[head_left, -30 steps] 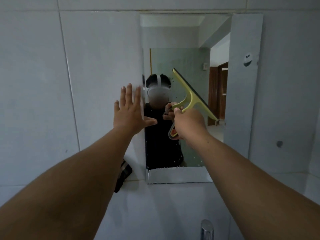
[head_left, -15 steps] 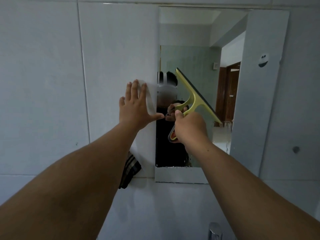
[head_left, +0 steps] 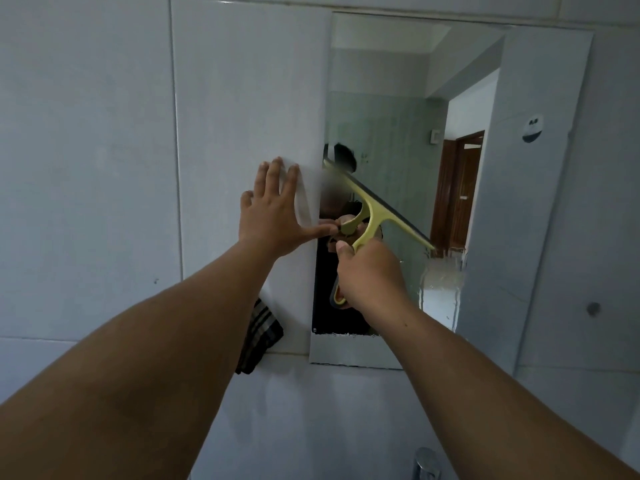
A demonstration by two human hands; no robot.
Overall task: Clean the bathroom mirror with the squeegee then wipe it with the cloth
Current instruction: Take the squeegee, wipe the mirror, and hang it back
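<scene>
The yellow squeegee is gripped by its handle in the right hand, fingers wrapped tight around it, so that hand is clamped shut on the tool. The blade is held tilted, slanting from up-left of the hand down to the right, and it's laid against the mirror just above the knuckles. Streaks of water can be seen on the glass right beside the hand, just off the blade's lower end.

The left hand is spread flat with fingers apart, nothing held, pressed on the white tiled wall right at the mirror's left edge. Its thumb is stretched out toward the squeegee, ending very close to it; whether they're touching can't be made out.

The cloth, dark with pale stripes, is parked on the ledge below the left hand, partly hidden behind the left forearm, just beside the mirror's bottom left corner. A chrome tap is glimpsed well below the right forearm.
</scene>
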